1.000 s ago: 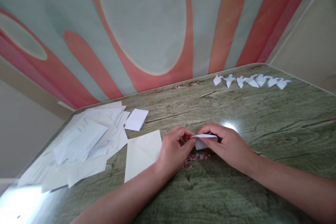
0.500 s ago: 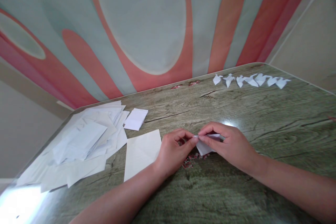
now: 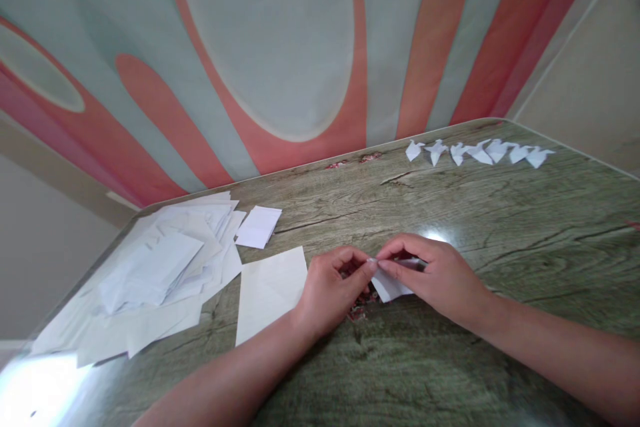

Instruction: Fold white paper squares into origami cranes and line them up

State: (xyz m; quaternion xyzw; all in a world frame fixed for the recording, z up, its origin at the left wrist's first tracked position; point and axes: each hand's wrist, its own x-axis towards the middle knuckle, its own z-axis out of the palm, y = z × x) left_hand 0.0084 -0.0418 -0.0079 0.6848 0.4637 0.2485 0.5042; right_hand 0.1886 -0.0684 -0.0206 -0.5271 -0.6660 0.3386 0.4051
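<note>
A small folded piece of white paper (image 3: 391,288) is held between my two hands, just above the wood-grain table (image 3: 400,367). My left hand (image 3: 335,287) pinches its upper left corner between thumb and forefinger. Close beside it, my right hand (image 3: 430,270) pinches the same top edge, fingertips almost touching the left ones. The right fingers cover part of the paper's right side. Partly behind my left wrist lies a flat cream sheet of paper (image 3: 270,290).
A loose pile of white papers (image 3: 165,260) spreads over the table's left side. Beside it lies a small stack of folded paper (image 3: 259,227). Several folded paper birds (image 3: 480,152) stand in a row near the far right edge. A patterned wall (image 3: 270,47) rises behind the table.
The folded paper has tilted a little between my fingers, its lower edge shifting slightly. Both hands stay in nearly the same place, still pinching it.
</note>
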